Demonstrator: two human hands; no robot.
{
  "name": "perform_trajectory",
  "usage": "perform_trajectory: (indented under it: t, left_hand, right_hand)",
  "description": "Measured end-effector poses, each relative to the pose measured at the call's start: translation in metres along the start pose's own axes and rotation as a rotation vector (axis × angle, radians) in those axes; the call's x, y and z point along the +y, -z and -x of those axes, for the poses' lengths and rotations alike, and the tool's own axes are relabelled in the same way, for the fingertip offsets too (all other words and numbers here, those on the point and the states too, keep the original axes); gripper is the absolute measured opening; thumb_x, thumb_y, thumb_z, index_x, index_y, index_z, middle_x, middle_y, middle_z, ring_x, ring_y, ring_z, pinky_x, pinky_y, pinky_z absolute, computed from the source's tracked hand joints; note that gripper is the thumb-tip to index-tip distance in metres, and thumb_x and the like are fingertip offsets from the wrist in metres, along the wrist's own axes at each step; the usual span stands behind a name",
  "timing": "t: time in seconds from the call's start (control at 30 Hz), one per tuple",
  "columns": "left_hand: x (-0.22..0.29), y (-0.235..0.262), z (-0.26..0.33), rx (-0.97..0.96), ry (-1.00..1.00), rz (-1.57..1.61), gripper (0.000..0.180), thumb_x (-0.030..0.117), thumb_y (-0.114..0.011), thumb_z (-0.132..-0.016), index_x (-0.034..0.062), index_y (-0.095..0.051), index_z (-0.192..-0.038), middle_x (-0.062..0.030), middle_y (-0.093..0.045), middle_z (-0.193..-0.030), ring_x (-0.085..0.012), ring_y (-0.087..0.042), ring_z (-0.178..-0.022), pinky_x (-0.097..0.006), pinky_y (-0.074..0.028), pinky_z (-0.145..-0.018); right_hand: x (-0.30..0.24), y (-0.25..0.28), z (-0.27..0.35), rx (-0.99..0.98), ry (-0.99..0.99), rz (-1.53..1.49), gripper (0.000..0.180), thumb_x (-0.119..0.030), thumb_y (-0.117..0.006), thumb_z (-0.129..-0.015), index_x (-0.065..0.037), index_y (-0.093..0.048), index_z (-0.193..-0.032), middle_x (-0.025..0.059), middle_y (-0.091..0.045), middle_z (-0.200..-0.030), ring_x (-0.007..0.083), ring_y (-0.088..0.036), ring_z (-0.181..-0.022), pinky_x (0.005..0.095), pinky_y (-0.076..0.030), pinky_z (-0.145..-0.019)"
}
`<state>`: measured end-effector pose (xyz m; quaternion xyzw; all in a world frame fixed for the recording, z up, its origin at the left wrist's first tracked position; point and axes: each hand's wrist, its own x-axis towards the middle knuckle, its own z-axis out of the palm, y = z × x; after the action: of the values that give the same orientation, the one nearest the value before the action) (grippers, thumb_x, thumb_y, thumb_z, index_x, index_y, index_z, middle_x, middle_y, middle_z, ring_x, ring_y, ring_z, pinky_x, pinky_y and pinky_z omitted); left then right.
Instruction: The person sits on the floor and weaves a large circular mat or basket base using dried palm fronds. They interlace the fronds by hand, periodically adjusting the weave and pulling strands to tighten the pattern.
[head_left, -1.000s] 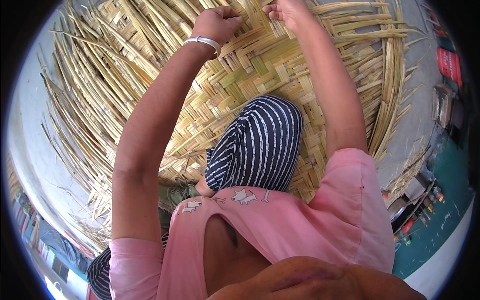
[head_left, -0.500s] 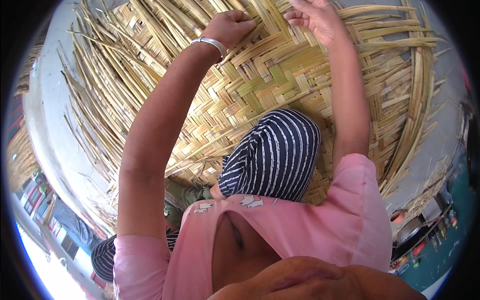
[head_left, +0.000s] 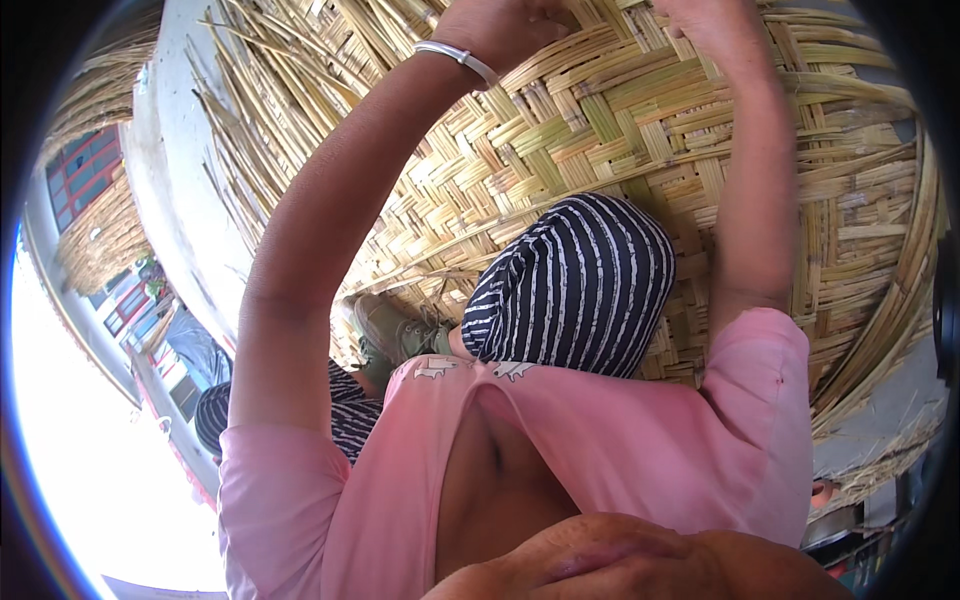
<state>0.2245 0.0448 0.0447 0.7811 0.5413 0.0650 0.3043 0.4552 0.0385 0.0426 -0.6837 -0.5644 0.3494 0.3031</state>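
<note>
Under both hands lies a mat [head_left: 590,120] woven from flat, pale yellow-green reed strips in a slanting pattern. My left hand [head_left: 510,32], with a silver bangle at its wrist, is closed low over the far part of the weave; whatever its fingers pinch is hidden. Farther right, my right hand [head_left: 712,28] is partly cut off by the top edge. Its visible fingers curl down toward the mat, and I cannot make out what they hold. Long loose strip ends [head_left: 270,110] fan out from the mat's left side.
My knee in striped trousers [head_left: 585,285] rests on the mat, with a green shoe [head_left: 395,335] beside it. Bent strips [head_left: 900,300] form the mat's right edge. Pale concrete floor [head_left: 180,150] borders the left side. Straw bundles [head_left: 105,225] and a building stand beyond.
The view has shifted, and both hands now sit higher and farther right in it. My right hand's fingers, spread apart before, are now curled down toward the mat. My left hand stays closed.
</note>
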Motion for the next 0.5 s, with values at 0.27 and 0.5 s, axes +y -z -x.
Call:
perform_trajectory:
  t: [0.27,0.5]
  left_hand:
    - [-0.025,0.019,0.061,-0.029,0.373,-0.040,0.027,0.030,-0.080,-0.091,0.0050,-0.076,-0.101,-0.0065,-0.076,-0.087,-0.0135,-0.071,-0.077,-0.030,-0.058,-0.074]
    - [-0.053,0.004,0.066,-0.035,0.463,0.196,0.028,0.031,-0.085,-0.086,0.0066,-0.075,-0.096,0.0003,-0.070,-0.077,-0.0089,-0.064,-0.070,-0.028,-0.053,-0.067]
  right_hand:
    - [0.009,0.003,0.004,0.005,0.035,-0.042,0.018,-0.019,-0.070,-0.085,-0.002,-0.075,-0.087,0.0119,-0.071,-0.067,0.0189,-0.068,-0.059,0.0371,-0.054,-0.058]
    - [0.027,0.003,-0.009,-0.147,0.045,-0.171,0.015,-0.015,-0.069,-0.089,-0.002,-0.075,-0.092,0.0075,-0.073,-0.072,0.0141,-0.067,-0.062,0.0329,-0.053,-0.056]
